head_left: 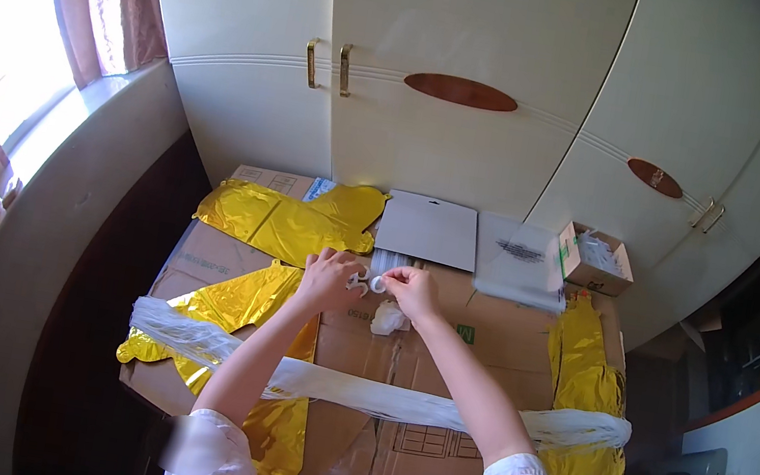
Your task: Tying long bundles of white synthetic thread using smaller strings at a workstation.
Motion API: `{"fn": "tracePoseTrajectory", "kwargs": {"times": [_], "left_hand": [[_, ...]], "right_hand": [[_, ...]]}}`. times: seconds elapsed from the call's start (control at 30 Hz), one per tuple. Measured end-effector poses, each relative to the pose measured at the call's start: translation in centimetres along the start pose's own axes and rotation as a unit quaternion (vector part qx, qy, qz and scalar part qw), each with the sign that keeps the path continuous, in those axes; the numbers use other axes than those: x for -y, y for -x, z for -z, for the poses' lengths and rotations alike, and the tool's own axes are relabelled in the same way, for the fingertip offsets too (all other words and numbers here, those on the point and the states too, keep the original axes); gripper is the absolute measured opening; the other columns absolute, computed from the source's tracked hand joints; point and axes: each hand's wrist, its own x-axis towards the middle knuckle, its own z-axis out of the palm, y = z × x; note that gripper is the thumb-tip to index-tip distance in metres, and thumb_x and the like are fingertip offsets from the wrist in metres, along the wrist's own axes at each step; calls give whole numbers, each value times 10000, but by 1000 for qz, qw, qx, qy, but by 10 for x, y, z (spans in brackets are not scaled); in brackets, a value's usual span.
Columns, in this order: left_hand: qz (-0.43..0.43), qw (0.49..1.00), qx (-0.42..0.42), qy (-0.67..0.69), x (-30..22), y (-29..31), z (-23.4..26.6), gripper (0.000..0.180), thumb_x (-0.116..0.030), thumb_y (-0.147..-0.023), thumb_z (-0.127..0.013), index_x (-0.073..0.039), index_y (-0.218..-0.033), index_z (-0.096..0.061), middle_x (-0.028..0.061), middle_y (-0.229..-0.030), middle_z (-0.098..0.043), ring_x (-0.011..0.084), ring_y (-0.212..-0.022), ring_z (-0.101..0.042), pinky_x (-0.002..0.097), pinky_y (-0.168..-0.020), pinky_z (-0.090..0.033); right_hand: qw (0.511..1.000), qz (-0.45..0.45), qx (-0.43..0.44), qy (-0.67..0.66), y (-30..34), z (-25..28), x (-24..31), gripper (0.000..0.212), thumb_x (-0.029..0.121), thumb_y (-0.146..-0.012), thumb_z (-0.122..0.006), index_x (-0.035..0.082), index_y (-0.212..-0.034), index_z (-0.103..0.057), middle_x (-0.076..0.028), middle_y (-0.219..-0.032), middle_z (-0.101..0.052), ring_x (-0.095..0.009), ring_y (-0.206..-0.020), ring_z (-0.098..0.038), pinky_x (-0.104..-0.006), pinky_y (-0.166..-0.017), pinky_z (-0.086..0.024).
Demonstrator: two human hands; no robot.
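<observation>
Above the middle of the cardboard surface, my right hand (415, 295) pinches a small white ring (379, 284) that looks like a narrow roll. Close to it on the left, my left hand (329, 281) is closed with bent fingers; a small pale piece (357, 283) shows at its fingertips, too small to name. Just below the right hand lies a crumpled clear-white plastic bag (390, 319). Flat gold foil balloons lie around: one behind the left hand (293, 222), one under the left forearm (230, 308), another at the far right (585, 399).
A long bundle of white strands (375, 397) crosses the cardboard (449, 368) under both forearms. Behind are a grey-white flat sheet (431, 231), a clear plastic sleeve (518, 259) and a small open box (593, 271) of white pieces. A cream wardrobe (453, 150) stands behind.
</observation>
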Motion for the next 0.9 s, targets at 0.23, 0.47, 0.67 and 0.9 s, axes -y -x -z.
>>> {"fn": "tracePoseTrajectory", "kwargs": {"times": [0.23, 0.47, 0.67, 0.9], "left_hand": [[-11, 1000, -25, -5, 2, -11, -14, 234, -291, -665, -665, -152, -852, -678, 12, -1001, -605, 224, -999, -506, 402, -815, -362], [-3, 998, -60, 10, 3, -9, -22, 197, -232, -667, -647, -143, -841, -674, 13, -983, -614, 220, -969, -525, 395, -803, -363], [32, 997, -53, 39, 4, -1, 0, 351, -199, -675, -635, -132, -1019, -628, 52, -1031, -606, 257, -992, -534, 416, -819, -373], [58, 996, -47, 54, 18, 8, 0, 347, -190, -708, -610, -118, -1047, -612, 77, -1063, -595, 284, -1010, -540, 441, -848, -394]], "right_hand": [[994, 17, -7, 111, -23, -7, 10, 174, 243, -710, -707, 95, -800, -710, -70, -744, -683, -181, -684, -654, -303, -641, -505], [987, 3, 16, 160, -23, -9, 13, 172, 260, -716, -697, 120, -815, -714, -69, -783, -687, -199, -724, -660, -319, -661, -508], [974, -18, 68, 216, -26, -16, 24, 187, 268, -714, -709, 127, -836, -718, -58, -768, -689, -169, -693, -654, -299, -635, -498], [954, -2, 64, 293, -34, -26, 22, 135, 290, -715, -688, 209, -818, -721, -19, -788, -687, -198, -717, -653, -336, -628, -504]]}}
